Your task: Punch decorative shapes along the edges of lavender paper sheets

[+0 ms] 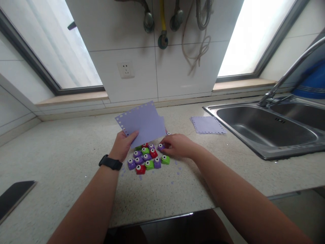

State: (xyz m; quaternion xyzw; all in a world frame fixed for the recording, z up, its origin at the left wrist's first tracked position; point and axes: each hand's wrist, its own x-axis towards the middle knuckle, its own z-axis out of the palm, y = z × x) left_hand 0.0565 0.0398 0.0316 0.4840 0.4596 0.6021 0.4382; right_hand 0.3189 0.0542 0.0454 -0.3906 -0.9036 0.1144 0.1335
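My left hand (122,144) pinches a purple sheet of paper (142,123) with small holes punched along its top and left edges. Beneath and in front of the sheet, several small craft punches (146,157) in purple, green and red stand grouped on the counter. My right hand (176,145) has its fingers closed round a purple punch (160,147) at the right side of the group. The sheet hides part of the back punches. Purple paper bits (178,168) lie scattered around them.
Punched purple sheets (208,124) lie by the steel sink (264,130) with its faucet (269,96) at right. A dark flat object (16,196) is at the far left. The counter's front edge runs near my forearms; a tiled wall stands behind.
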